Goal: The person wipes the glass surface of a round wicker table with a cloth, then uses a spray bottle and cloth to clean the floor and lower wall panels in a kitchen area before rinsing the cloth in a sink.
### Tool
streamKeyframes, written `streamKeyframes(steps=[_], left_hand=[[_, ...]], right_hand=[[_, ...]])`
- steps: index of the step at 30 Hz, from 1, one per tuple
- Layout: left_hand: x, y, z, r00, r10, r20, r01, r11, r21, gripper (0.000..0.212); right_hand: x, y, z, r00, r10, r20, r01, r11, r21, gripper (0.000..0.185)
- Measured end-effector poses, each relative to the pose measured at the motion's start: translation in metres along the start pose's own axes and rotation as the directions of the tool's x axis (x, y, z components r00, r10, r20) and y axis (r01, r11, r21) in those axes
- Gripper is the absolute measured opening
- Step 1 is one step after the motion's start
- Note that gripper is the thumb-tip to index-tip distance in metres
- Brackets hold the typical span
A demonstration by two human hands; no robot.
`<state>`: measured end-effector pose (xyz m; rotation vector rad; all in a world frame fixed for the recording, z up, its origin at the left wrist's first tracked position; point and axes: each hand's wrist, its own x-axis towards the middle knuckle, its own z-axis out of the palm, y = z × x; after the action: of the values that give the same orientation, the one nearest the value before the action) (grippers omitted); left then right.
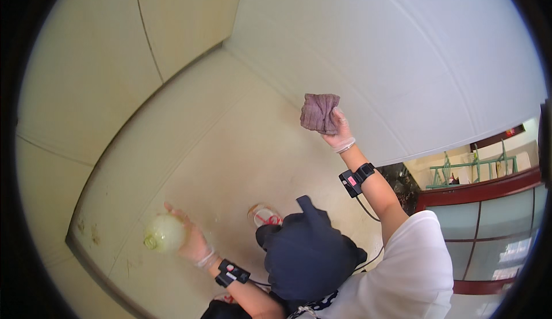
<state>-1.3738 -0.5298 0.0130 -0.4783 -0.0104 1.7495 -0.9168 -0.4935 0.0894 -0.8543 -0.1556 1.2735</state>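
My right hand (340, 128), in a clear thin glove, grips a folded purple cloth (318, 112) with the thumb laid over its edge. The cloth is held up in front of a large smooth white panel (388, 56); whether the two touch, I cannot tell. Lower down on the left, my left hand (193, 241) is gloved as well. It holds a rounded, translucent pale-green bottle (166, 232) whose ribbed end points away from the palm. The bottle is slightly blurred, and part of my fingers is hidden behind it.
Cream panels (99, 60) with dark seams rise at the left. Beige floor (224, 163) with brown stains lies below, and a shoe (265, 216) with red markings stands on it. At the right are a red-framed glazed panel (487, 219) and a green rack (474, 168).
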Motion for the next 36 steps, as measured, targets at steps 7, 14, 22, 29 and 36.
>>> streamKeyframes(steps=[7, 14, 22, 29, 36], left_hand=[[0.0, 0.003, 0.01, 0.969, -0.197, 0.151, 0.219, 0.966, -0.14, 0.085], [0.005, 0.01, -0.014, 0.955, -0.246, 0.165, 0.276, 0.94, -0.202, 0.086], [0.001, 0.014, -0.028, 0.991, -0.115, 0.062, 0.123, 0.981, -0.149, 0.078], [-0.006, 0.024, -0.026, 0.987, -0.159, 0.025, 0.161, 0.975, -0.15, 0.085], [0.001, 0.014, -0.03, 0.989, -0.131, 0.069, 0.14, 0.98, -0.141, 0.085]], right_hand=[[0.012, -0.19, 0.098, 0.381, -0.84, 0.386, 0.802, 0.093, -0.59, 0.028], [0.002, -0.29, 0.23, -0.144, -0.267, 0.953, -0.014, -0.962, -0.271, 0.047], [0.167, -0.122, 0.14, 0.505, -0.045, 0.862, -0.013, -0.999, -0.044, 0.051], [0.163, -0.025, -0.012, 0.896, 0.374, 0.242, 0.3, -0.908, 0.291, 0.05], [0.104, -0.155, 0.107, 0.684, 0.229, 0.693, 0.066, -0.965, 0.253, 0.042]])
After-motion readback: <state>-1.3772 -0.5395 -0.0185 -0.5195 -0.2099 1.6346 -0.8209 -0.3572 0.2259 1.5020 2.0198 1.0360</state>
